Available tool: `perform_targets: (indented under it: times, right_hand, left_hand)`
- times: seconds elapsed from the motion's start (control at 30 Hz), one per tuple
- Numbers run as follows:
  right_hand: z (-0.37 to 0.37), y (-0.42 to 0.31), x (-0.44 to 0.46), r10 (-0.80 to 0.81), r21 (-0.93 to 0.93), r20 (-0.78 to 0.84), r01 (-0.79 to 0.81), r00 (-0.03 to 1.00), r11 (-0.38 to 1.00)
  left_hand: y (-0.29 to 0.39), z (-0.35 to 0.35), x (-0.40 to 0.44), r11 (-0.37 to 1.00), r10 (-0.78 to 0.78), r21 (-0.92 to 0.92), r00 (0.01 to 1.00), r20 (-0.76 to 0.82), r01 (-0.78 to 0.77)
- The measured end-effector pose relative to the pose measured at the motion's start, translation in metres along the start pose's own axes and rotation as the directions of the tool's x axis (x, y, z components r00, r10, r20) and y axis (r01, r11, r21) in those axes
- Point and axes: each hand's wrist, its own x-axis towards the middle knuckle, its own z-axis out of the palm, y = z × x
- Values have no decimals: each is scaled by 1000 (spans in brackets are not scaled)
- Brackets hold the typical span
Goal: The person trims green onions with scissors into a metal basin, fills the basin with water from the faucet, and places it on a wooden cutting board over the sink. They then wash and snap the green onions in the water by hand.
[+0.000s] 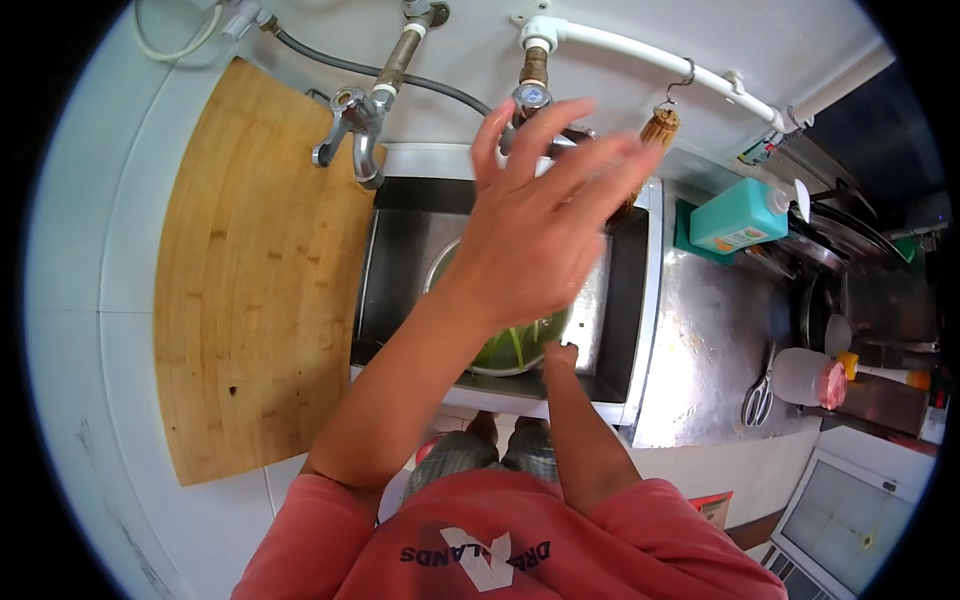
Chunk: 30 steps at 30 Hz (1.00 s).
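Note:
My left hand (545, 220) is raised over the sink (410, 210), fingers spread and slightly blurred. Its fingertips reach up beside the right-hand tap (532, 97), which they partly cover; I see nothing held in them. Below, in the sink, a round bowl (432, 268) contains water and long green vegetable strips (515, 345). The left hand and forearm hide much of this bowl. My right hand (561, 352) is at the bowl's lower right edge. Only the part near the wrist shows, and its fingers are hidden.
A wooden board (260, 270) lies left of the sink, below another tap (365, 135). A corncob-like brush (660, 125) hangs from the white pipe (640, 55). On the right counter are a turquoise bottle (738, 215), scissors (760, 395) and a pink-lidded jar (805, 377).

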Motion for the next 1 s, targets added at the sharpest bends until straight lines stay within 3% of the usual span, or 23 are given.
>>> perform_targets:
  times: [0.03,0.07,0.13,0.2,0.27,0.33,0.43,0.5,0.53,0.57,0.63,0.67,0.7,0.77,0.8,0.9,1.0]
  right_hand:
    - [2,9,9,81,133,293,-125,953,983]
    - [1,10,11,113,218,567,-280,816,935]
    - [0,11,17,139,240,581,-332,802,912]
    - [-2,12,21,176,274,683,-472,709,838]
    - [0,8,24,156,292,717,-495,679,818]
    - [4,7,27,134,265,816,-571,562,777]
    - [23,29,53,142,294,801,-589,581,753]
    - [18,24,47,141,304,763,-542,631,783]
    - [16,21,44,135,311,724,-495,676,811]
    - [11,17,40,137,310,725,-497,675,810]
    - [-1,8,31,115,304,679,-420,725,855]
    - [-8,7,29,119,308,675,-424,729,851]
    - [-15,6,28,106,331,660,-414,744,848]
    - [-34,-3,20,85,370,635,-399,768,839]
    - [-47,-8,11,52,406,609,-368,791,837]
    - [-85,-14,-9,-9,483,562,-320,827,815]
    - [-110,-16,-16,-82,547,559,-293,825,784]
  left_hand:
    - [-1,2,4,997,72,11,986,151,-74]
    - [-6,0,4,997,65,19,986,155,-68]
    - [-19,-8,1,997,69,3,975,213,-71]
    - [-26,-18,3,997,52,-68,987,155,-41]
    - [-39,-25,2,977,79,-211,984,160,-44]
    - [-45,-27,-1,964,81,-263,989,126,-46]
    - [-49,-30,-6,959,76,-282,988,131,-36]
    - [-54,-26,-15,884,-56,-464,998,20,59]
    - [-49,-21,-29,824,-286,-539,949,-134,172]
    - [-43,-15,-51,737,-504,-626,824,-258,255]
    - [-55,-9,-126,535,-838,-522,498,-224,665]
    - [-63,-9,-159,637,-771,-154,625,-121,756]
    - [-70,-10,-192,687,-713,228,700,30,690]
    - [-76,-15,-252,634,-754,383,646,115,672]
    - [-83,-16,-273,642,-750,370,650,122,672]
    - [-89,-16,-292,297,-921,263,202,333,918]
    - [-95,-5,-290,291,-844,134,188,503,947]
